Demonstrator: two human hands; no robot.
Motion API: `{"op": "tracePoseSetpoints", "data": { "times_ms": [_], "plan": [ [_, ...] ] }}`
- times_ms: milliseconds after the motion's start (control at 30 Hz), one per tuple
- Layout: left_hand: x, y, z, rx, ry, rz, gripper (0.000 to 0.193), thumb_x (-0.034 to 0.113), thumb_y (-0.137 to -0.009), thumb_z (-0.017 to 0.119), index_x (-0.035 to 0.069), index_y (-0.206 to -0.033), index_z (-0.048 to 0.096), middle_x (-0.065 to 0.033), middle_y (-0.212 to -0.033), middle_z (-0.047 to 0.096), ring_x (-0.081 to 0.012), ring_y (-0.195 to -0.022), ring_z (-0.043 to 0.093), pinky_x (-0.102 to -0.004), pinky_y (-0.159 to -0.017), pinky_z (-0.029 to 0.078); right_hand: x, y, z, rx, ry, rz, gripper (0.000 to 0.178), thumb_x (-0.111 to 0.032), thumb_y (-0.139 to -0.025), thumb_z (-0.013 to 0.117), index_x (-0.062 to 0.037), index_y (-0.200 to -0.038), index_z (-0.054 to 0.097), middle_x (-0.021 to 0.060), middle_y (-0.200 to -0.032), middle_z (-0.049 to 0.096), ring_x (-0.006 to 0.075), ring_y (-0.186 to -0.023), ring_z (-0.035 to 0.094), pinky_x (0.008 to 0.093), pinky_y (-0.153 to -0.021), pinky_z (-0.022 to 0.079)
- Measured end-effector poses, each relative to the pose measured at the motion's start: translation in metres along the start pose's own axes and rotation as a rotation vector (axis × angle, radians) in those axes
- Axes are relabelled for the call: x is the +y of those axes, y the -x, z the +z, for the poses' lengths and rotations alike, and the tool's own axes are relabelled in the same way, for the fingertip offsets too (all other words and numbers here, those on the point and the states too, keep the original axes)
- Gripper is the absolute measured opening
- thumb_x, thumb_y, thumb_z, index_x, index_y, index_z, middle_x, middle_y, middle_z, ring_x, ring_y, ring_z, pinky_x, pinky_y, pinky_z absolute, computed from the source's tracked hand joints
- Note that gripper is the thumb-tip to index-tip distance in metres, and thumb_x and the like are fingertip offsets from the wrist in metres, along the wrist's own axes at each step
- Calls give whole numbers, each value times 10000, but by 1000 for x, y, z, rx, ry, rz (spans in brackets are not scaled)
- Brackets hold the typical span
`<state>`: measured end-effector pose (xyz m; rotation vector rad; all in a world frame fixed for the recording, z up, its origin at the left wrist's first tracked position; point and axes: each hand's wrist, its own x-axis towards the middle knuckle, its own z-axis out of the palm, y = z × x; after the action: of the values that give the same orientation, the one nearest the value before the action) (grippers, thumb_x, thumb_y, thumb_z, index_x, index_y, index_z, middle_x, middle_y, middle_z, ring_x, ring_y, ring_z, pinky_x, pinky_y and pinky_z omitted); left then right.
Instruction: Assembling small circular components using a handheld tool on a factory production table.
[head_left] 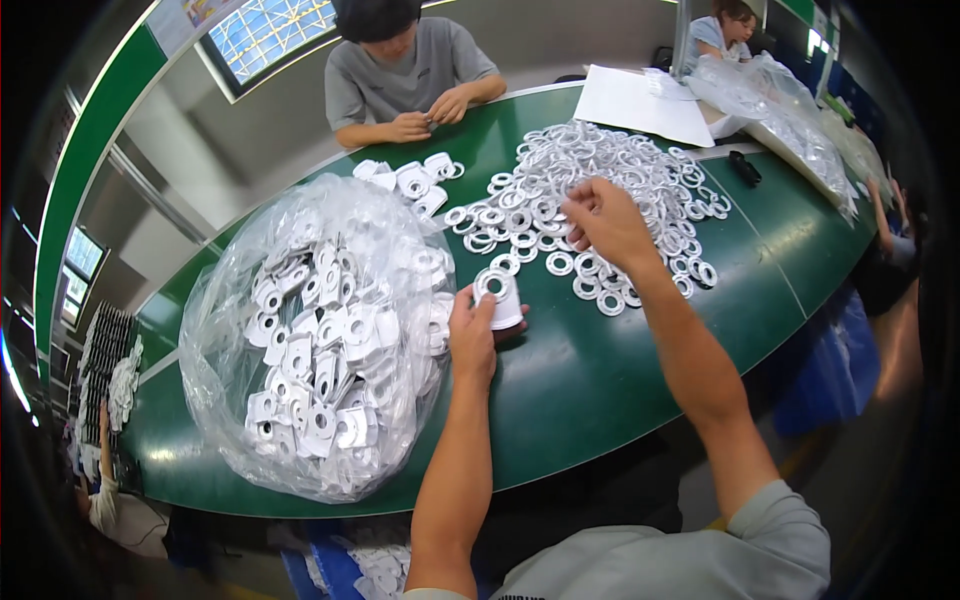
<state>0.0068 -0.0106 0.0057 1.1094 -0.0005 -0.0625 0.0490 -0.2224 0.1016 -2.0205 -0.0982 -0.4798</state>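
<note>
My left hand [474, 338] is closed around a white plastic part [500, 306] with a round collar and hole at its upper end, held above the green table. Over the near side of a heap of white rings [575, 155] is my right hand [607, 222], its fingers curled and drawn together. Whether a ring sits between those fingertips is too small to tell. Beside my left forearm lies a clear plastic bag [215, 345], spread open and full of similar white parts [320, 420]. Loose rings [560, 263] lie scattered between the heap and my left hand.
Across the green table [600, 400] a person in grey [400, 85] handles something small, with several white parts [415, 180] nearby. A white sheet [640, 105], a black object [744, 168] and clear plastic wrap [790, 110] lie at the far right. Other people are at both sides.
</note>
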Motion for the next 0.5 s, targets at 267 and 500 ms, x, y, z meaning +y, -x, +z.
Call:
{"op": "tracePoseSetpoints", "data": {
  "times_ms": [267,500],
  "plan": [
    [-4,1,2,-63,-37,-139,241,132,-980,457,7,-1181,412,-185,-1083,610,-296,-853,691,-364,-630,614,54,44,42,-402,-649,319,175,-81,-886,656,1,-1008,562,92,-856,640,187,-748,667,283,-612,564],
    [-4,0,0,-84,-38,-137,264,239,-1017,417,21,-1160,454,-169,-1072,620,-273,-854,689,-363,-651,615,47,54,46,-382,-837,463,211,-65,-871,673,19,-1019,548,105,-858,643,186,-719,670,293,-610,581]
  ]
}}
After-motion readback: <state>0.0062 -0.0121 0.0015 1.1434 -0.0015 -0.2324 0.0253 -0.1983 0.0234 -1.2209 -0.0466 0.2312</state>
